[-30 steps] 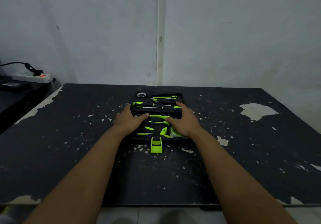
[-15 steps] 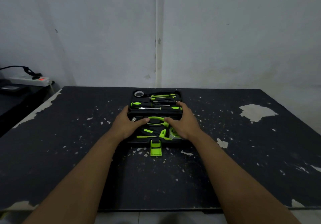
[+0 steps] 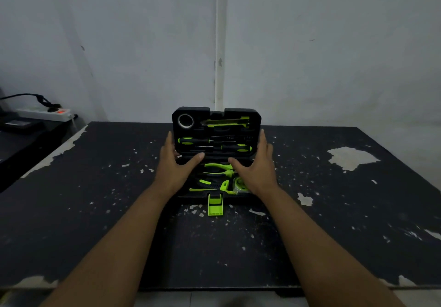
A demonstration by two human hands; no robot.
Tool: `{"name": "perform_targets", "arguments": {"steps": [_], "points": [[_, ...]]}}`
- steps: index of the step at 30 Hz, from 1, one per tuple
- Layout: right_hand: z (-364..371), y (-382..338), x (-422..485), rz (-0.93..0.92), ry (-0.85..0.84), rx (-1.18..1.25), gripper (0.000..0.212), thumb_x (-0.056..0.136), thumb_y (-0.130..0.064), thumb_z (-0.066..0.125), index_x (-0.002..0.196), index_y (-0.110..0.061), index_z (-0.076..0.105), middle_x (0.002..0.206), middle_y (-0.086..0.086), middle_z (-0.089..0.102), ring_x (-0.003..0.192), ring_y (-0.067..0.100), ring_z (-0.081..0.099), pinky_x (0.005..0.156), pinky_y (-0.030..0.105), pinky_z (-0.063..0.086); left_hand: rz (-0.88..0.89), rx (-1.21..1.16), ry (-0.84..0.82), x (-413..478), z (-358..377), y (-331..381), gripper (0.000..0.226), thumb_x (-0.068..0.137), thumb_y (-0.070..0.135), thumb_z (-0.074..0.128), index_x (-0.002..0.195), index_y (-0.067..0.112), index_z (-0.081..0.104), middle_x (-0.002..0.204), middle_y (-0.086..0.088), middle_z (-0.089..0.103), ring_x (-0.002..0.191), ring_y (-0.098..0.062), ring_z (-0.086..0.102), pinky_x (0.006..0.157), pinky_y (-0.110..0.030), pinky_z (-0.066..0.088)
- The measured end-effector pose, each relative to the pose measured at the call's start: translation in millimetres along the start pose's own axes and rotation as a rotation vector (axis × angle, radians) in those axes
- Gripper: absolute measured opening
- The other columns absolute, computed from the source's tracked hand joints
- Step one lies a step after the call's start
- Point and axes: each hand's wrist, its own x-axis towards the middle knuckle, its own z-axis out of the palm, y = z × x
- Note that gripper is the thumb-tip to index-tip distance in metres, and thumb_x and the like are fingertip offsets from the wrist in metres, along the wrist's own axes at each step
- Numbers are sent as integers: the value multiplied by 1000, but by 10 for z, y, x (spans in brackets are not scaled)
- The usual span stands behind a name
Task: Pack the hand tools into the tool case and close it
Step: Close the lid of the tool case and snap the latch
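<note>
With the lid [image 3: 216, 131] raised to stand nearly upright on its hinge, the case [image 3: 214, 198] sits at the middle of the table [image 3: 334, 223], its long axis running left to right across the person's front. Both hands grip the lid by its short ends: the left hand [image 3: 175, 167] on the left edge, the right hand [image 3: 256, 169] on the right, fingers up along the sides and thumbs hooked onto the lower rim, so each is spread flat and clamping, not pinching. Screwdrivers [image 3: 213, 144], a cutter [image 3: 225, 122] and a tape roll [image 3: 185, 120] sit in the lid's slots; pliers [image 3: 218, 168] and a tape measure [image 3: 239, 184] lie in the base. Everything appears packed. The base lies toward the person from the lid, below the wrists, so closing means swinging the lid forward and down toward the latch [image 3: 215, 205], which hangs open at the near edge. Both hands are equally near, though the wrists over the base would have to clear it first.
</note>
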Motion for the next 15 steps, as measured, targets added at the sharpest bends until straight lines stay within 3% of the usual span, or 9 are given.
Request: {"name": "perform_targets", "arguments": {"steps": [5, 9, 12, 15], "points": [[-33, -87, -63, -44, 97, -24, 104, 81, -73, 73, 160, -28, 24, 141, -1, 41, 125, 22, 57, 102, 42, 55, 90, 108, 130, -57, 20, 76, 90, 81, 81, 65, 156, 47, 28, 144, 6, 50, 124, -16, 62, 105, -50, 53], [-62, -112, -124, -18, 70, -42, 102, 83, -84, 59, 159, -23, 28, 149, 3, 42, 129, 24, 56, 103, 42, 53, 123, 124, 149, -162, -6, 134, 69, 87, 83, 54, 142, 41, 43, 134, 17, 63, 122, -11, 63, 103, -45, 53], [-99, -105, -234, 7, 53, 21, 102, 83, -87, 54, 157, -20, 34, 149, 2, 44, 131, 23, 56, 104, 34, 46, 90, 109, 155, -318, -12, 188, 73, 90, 81, 48, 144, 32, 41, 133, 13, 65, 120, -15, 62, 98, -33, 46], [-114, -54, -378, 23, 34, 135, 98, 82, -88, 56, 156, -28, 36, 150, -5, 46, 134, 17, 55, 110, 36, 47, 26, 5, 139, -460, 13, 179, 72, 94, 73, 47, 151, 30, 33, 129, 13, 62, 114, -11, 58, 95, -28, 40]]}}
